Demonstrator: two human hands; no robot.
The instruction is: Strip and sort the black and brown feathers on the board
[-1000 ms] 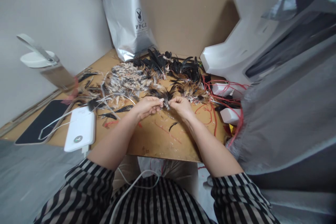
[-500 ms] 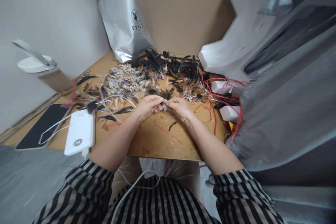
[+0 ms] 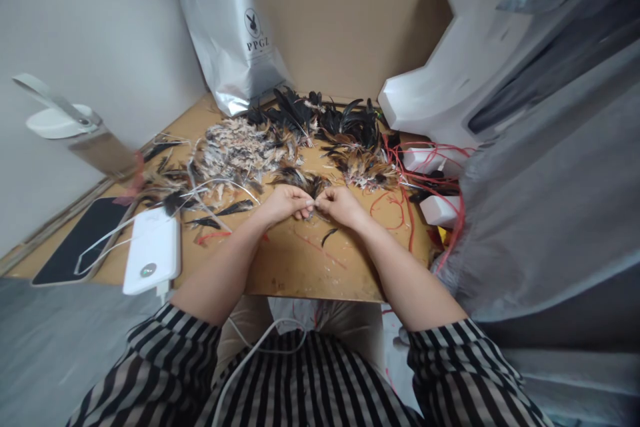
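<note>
My left hand [image 3: 286, 204] and my right hand [image 3: 341, 205] meet fingertip to fingertip over the wooden table [image 3: 300, 267]. Both are pinched closed on a small bundle of dark feathers [image 3: 306, 182] that fans out just behind them. Heaps of feathers lie farther back: pale speckled feathers [image 3: 239, 150] on the left, black feathers [image 3: 325, 120] in the middle, brown-tipped feathers [image 3: 365, 172] to the right. A single small dark feather [image 3: 329, 236] lies on the table near my right wrist.
A white power bank [image 3: 151, 251] with a white cable and a black phone [image 3: 80, 240] lie at the left. A silver bag [image 3: 233, 33] leans at the back. Red wires [image 3: 407, 200] and white blocks [image 3: 437, 210] lie at the right, beside grey cloth [image 3: 545, 200]. White lamp [image 3: 57, 121] at far left.
Both hands stay pinched together on the feather bundle, with only slight finger movement. The view has shifted a little.
</note>
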